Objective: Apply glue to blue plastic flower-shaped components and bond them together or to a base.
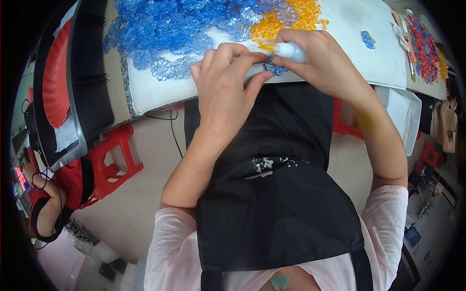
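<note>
At the white table's near edge, the left hand pinches a blue plastic bead cluster while the right hand grips a small white glue bottle, apparently mid-gluing; steady nozzle placement comes next.

White worktable, blue plastic pieces heaped (clear ones mixed in), orange pieces beside them

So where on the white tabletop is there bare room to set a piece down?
Bare white tabletop lies right of the right hand, around one lone blue bead cluster. A narrow strip is free left of the left hand. Blue beads and orange beads crowd the back.
</note>
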{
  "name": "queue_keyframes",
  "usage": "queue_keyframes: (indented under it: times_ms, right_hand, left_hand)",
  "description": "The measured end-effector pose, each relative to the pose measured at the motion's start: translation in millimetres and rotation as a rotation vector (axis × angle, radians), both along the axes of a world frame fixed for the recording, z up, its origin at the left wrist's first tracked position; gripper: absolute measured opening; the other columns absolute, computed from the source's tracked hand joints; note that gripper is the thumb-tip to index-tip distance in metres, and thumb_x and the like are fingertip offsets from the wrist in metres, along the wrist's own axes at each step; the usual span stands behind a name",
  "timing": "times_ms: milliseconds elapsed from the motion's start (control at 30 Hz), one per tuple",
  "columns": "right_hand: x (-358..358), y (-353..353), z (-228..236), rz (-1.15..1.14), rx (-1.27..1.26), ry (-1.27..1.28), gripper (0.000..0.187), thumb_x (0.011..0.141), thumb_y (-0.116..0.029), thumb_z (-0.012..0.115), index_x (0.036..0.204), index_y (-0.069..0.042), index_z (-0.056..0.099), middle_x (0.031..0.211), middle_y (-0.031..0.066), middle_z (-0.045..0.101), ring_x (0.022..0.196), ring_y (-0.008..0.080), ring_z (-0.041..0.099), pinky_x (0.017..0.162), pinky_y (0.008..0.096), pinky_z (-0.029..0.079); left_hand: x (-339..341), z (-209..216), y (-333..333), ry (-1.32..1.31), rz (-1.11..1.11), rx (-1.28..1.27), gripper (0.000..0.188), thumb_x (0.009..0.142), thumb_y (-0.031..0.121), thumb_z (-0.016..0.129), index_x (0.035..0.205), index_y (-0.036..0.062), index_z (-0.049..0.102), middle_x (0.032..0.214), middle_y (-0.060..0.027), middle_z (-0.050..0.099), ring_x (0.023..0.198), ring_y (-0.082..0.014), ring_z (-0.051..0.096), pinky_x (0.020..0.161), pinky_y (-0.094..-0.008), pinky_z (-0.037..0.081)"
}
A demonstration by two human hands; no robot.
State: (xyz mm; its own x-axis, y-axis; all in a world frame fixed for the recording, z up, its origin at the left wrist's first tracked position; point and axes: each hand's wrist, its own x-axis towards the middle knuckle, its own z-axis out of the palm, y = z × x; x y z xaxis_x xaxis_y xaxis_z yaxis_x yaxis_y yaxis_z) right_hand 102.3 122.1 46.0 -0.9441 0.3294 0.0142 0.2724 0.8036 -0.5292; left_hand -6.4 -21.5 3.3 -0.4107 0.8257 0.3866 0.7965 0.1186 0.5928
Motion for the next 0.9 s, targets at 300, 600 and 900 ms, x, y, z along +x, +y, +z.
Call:
queue_keyframes:
  times_ms: [300, 600, 900]
  right_hand:
    - [0.0, -3.3, -2.6, 0.026, 0.163, 0.08, 0.023, 0.076, -0.016, 0.067, 0.092, 0.0, 0.06, 0.081, 0.018, 0.063, 0.078, 0.0347, 0.061, 0.069, 0.039, 0.047]
    - [-1.5, -5.5, -3.7, -0.045, 0.152, -0.005, 0.026, 0.075, -0.017, 0.068, 0.095, 0.001, 0.062, 0.083, 0.0199, 0.064, 0.08, 0.0356, 0.061, 0.074, 0.039, 0.048]
    - [-0.6, -4.6, -8.5, -0.014, 0.205, 0.081, 0.027, 0.075, -0.017, 0.068, 0.095, 0.002, 0.062, 0.085, 0.0201, 0.064, 0.08, 0.0341, 0.062, 0.074, 0.0385, 0.048]
  left_hand:
    - [0.3, -3.0, 0.9, 0.023, 0.03, 0.004, 0.025, 0.065, 0.02, 0.076, 0.086, 0.0115, 0.065, 0.088, -0.0004, 0.054, 0.085, -0.019, 0.05, 0.074, -0.0327, 0.031]
    - [-1.2, -3.8, 1.0, 0.038, 0.03, -0.007, 0.027, 0.063, 0.021, 0.078, 0.083, 0.0099, 0.062, 0.089, -0.0016, 0.054, 0.085, -0.0203, 0.05, 0.073, -0.0335, 0.032]
    - [-3.1, -4.6, 0.0, 0.029, 0.027, 0.011, 0.026, 0.062, 0.02, 0.079, 0.078, 0.0099, 0.061, 0.088, -0.0016, 0.053, 0.086, -0.021, 0.049, 0.074, -0.0333, 0.033]
